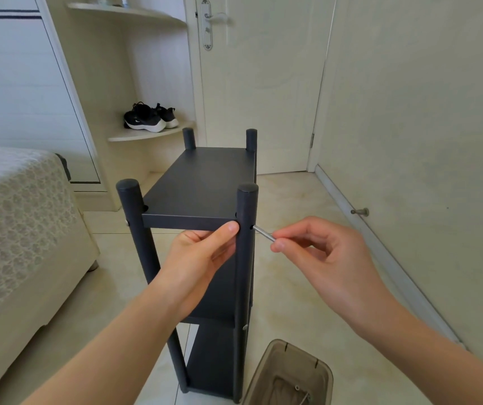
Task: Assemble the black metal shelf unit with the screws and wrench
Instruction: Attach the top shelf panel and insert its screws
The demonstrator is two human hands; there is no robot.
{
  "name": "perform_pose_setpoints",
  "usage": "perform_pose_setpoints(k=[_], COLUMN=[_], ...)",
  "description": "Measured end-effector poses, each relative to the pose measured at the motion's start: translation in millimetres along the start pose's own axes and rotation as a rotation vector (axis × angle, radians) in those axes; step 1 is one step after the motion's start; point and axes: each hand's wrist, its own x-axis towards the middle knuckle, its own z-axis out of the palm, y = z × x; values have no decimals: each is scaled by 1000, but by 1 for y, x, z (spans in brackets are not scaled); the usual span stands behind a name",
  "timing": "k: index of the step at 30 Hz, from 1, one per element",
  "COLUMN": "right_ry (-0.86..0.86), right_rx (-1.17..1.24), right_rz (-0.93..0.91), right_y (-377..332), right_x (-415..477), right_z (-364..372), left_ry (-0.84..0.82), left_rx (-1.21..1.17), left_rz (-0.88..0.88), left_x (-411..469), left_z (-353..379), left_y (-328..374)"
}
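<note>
Now one black shelf unit (199, 182) stands upright on the tiled floor (292, 200), with four round posts and three shelves visible. The left hand (202, 255) grasps the unit at its near right corner, thumb on the top shelf's front edge and fingers curled beneath. The right hand (322, 252), just right of the unit, pinches one silver wrench (263, 232) whose tip sits in a hole in the near right post (246, 273). Two silver screw heads (127, 222) show on the posts. One translucent bin (290, 372) stands at the unit's base, on its right. Two black sneakers (149, 116) sit behind the unit.
</note>
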Motion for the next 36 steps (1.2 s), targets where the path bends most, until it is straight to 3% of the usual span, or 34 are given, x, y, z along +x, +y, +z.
perform_pose_setpoints(k=[36], right_ry=[-31], right_rx=[-51], right_rz=[-26], right_y=[-4], right_x=[3], right_z=[1], left_ry=[14], left_rx=[12], left_rz=[-30], left_x=[5], left_z=[-5], left_y=[-4])
